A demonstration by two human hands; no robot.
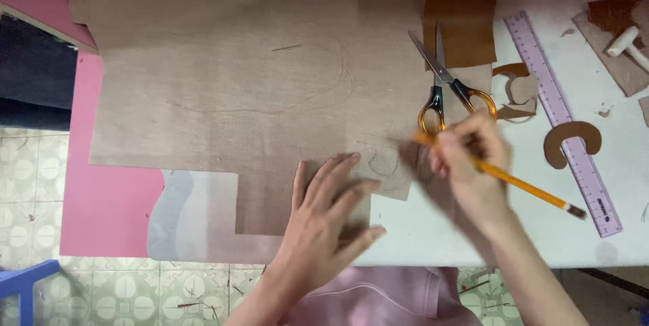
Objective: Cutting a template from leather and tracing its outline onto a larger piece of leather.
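Tan fabric [250, 89] is lying across my counter [608, 245], one large outline already drawn, as my left hand [331, 211] is pressing flat, fingers spread, and my right hand [466, 164] is gripping a pencil [520, 184], a smaller shape half-traced, scissors [443, 86] idle.

Soft, even light falls from above, bright on the white table [608, 231] at the right and dimmer over the floor at the lower left. The right hand [470, 164] and its pencil [520, 183] are smeared by motion blur and cast a diffuse shadow to the left. No strong glare shows.
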